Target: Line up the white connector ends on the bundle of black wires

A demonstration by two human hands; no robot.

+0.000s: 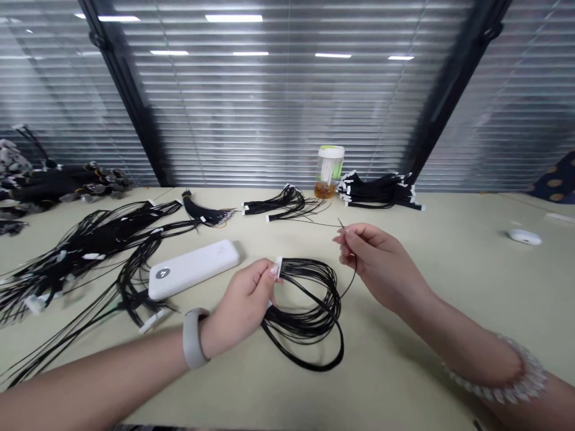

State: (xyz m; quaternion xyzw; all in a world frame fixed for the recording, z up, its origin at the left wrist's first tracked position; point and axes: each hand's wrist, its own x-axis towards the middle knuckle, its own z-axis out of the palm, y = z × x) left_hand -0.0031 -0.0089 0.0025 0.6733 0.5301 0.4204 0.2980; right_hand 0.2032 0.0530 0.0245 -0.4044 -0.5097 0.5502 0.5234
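My left hand [242, 305] grips a small white multi-pin connector [279, 267] between thumb and fingers. A loose loop of thin black wires [309, 317] runs from this connector and hangs down onto the pale table. My right hand [380, 266] pinches one thin black wire [348, 281] from that bundle, with its stripped end sticking up past my fingertips. A second strand reaches left from there, but I cannot tell where it belongs.
A white power bank [193, 269] lies left of my hands beside heaps of black wire harnesses [81, 263]. More bundles [380, 190] and a plastic jar with amber contents [329, 172] stand along the far table edge [449, 194], in front of window blinds [278, 108].
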